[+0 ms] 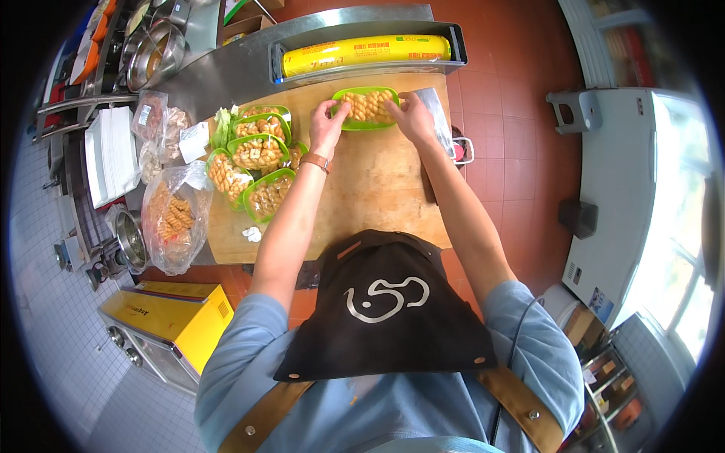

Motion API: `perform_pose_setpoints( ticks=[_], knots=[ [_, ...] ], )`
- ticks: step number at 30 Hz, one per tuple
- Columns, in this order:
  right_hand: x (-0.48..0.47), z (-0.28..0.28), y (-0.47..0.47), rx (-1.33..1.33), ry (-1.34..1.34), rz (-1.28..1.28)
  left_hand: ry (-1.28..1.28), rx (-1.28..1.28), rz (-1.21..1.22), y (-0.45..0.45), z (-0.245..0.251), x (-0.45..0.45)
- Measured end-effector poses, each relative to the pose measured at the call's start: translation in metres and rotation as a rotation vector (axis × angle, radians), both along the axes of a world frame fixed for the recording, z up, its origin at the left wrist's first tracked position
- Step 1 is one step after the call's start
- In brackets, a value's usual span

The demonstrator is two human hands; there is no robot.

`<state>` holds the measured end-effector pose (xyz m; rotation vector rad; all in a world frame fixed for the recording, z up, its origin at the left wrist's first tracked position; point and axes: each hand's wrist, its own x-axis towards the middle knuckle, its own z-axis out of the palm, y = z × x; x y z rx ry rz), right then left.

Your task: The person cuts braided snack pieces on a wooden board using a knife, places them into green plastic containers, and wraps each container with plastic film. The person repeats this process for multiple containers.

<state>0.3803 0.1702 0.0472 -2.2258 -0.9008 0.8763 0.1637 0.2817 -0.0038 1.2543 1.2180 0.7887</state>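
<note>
My left hand (328,125) grips the left end of a green plastic tray (362,125) near the far edge of the wooden board (374,187). At the tray's right end, my right hand (416,120) has its fingers on the rim. Golden twisted dough pieces (365,105) fill this tray; whether film covers them I cannot tell. Left of my left forearm sit several similar green trays of dough twists (259,153), glossy with clear film, some leaning on others. Just beyond the held tray, a yellow roll of cling film (368,50) lies in a long dispenser (456,48).
A flat shiny metal piece (435,116) lies right of my right hand. Leafy greens (222,129) and crumpled white scrap (252,234) are on the board. Further left are a clear bag of dough twists (177,218), a metal bowl (131,240) and stacked white trays (111,156).
</note>
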Motion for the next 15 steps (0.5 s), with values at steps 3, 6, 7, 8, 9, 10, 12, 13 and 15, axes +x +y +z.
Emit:
perform_pose_setpoints(
  ticks=[3, 6, 7, 8, 9, 10, 12, 13, 15],
  knots=[
    [-0.014, 0.01, -0.01, -0.023, 0.01, 0.007, 0.075, 0.002, -0.023, -0.018, 0.004, -0.018],
    [-0.026, 0.008, -0.026, 0.03, 0.003, -0.002, 0.084, -0.093, -0.08, -0.04, 0.012, -0.037],
    [-0.032, 0.009, -0.029, 0.062, -0.001, 0.0, 0.089, -0.146, -0.111, -0.043, 0.011, -0.044],
    [-0.035, 0.01, -0.033, 0.046, 0.125, -0.04, 0.1, -0.126, -0.091, -0.045, 0.008, -0.047],
    [-0.036, 0.009, -0.033, 0.063, 0.136, -0.06, 0.101, -0.13, -0.091, -0.044, 0.01, -0.045],
    [-0.034, 0.001, -0.035, 0.078, 0.146, -0.082, 0.101, -0.134, -0.094, -0.044, 0.014, -0.041],
    [-0.029, -0.009, -0.032, 0.097, 0.134, -0.099, 0.071, -0.171, -0.112, -0.039, 0.024, -0.035],
    [-0.027, -0.012, -0.031, 0.105, 0.107, -0.108, 0.085, -0.119, -0.099, -0.039, 0.017, -0.033],
    [-0.026, -0.012, -0.027, 0.125, 0.053, -0.124, 0.114, -0.009, -0.072, -0.033, 0.009, -0.026]
  ],
)
